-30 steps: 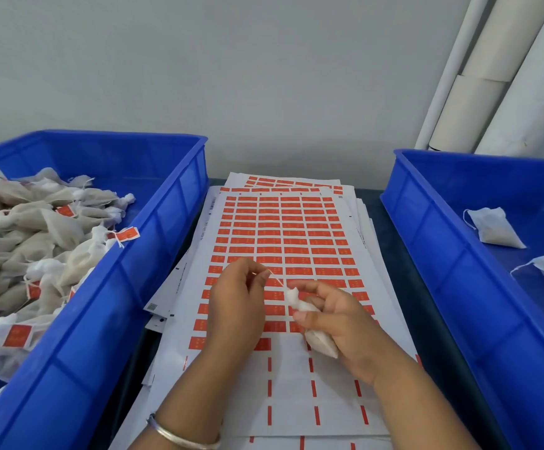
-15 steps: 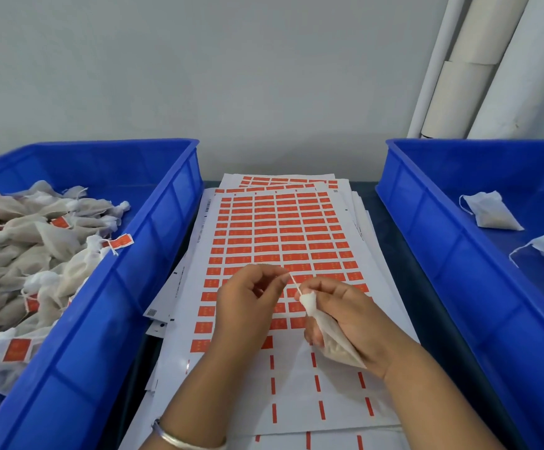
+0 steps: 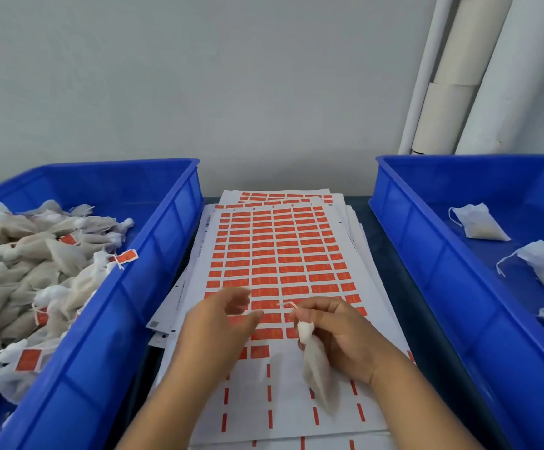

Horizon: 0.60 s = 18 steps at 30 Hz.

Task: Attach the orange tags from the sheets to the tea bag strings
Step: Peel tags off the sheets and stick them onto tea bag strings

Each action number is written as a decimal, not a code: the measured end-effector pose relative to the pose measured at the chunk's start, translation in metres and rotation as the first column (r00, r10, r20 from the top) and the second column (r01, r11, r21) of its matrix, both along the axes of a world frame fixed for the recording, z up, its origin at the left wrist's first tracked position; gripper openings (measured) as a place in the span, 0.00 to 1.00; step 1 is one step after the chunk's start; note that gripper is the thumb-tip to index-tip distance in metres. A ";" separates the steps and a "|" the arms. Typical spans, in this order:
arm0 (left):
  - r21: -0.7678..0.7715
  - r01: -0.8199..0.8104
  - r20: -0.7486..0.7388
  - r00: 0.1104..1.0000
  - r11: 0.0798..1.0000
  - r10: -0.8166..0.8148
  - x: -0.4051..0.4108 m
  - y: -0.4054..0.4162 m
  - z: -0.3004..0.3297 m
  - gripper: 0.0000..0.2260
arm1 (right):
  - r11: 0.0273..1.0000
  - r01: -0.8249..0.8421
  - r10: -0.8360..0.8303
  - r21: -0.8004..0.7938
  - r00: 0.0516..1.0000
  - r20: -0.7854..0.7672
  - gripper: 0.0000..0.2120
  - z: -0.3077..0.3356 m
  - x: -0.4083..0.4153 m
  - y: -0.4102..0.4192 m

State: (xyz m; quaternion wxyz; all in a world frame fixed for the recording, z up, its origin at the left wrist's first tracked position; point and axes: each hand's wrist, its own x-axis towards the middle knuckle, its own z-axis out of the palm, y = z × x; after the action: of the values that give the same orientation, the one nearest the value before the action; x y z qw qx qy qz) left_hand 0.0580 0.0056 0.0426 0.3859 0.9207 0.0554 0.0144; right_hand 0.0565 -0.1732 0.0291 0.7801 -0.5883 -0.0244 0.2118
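Note:
A stack of white sheets [image 3: 277,254] with rows of orange tags lies on the table between two blue bins. The lowest rows of the top sheet are peeled bare. My right hand [image 3: 338,336] pinches a white tea bag [image 3: 316,368] near its tied neck, and the bag hangs down over the sheet. Its short string [image 3: 291,305] sticks up from my fingertips. My left hand [image 3: 222,323] hovers just left of it over the tags, fingers loosely spread and blurred, holding nothing that I can see.
The left blue bin [image 3: 128,287] is piled with tea bags, several carrying orange tags. The right blue bin [image 3: 426,254] holds a few untagged tea bags [image 3: 478,222]. White tubes [image 3: 459,76] lean against the wall behind the right bin.
My left hand has let go of the string and moved left, opening its fingers. My right hand still holds the tea bag. The head camera has tilted up.

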 end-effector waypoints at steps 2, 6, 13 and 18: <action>0.099 0.010 -0.074 0.997 0.995 -0.003 -0.021 0.000 -0.012 0.20 | 0.999 -0.024 0.024 0.047 1.000 0.003 0.12 -0.001 0.000 0.000; 0.248 0.057 -0.172 0.985 0.967 -0.014 -0.039 -0.006 -0.029 0.29 | 0.999 -0.022 0.021 0.032 1.000 0.005 0.11 -0.003 0.000 0.000; 0.318 0.108 -0.169 0.984 0.942 -0.056 -0.038 -0.011 -0.038 0.37 | 0.999 -0.003 0.006 -0.040 0.997 0.078 0.11 -0.007 -0.004 0.003; 0.363 0.129 -0.154 0.985 0.923 -0.077 -0.037 -0.009 -0.046 0.36 | 0.991 0.053 -0.036 -0.120 0.990 0.138 0.08 -0.013 -0.005 0.009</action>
State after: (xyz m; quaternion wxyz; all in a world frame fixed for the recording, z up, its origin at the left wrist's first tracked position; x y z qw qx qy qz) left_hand 0.0214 -0.0036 -0.0035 0.2004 0.9775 0.0296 -0.0590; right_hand 0.0518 -0.1646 0.0164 0.7432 -0.6489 -0.0509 0.1548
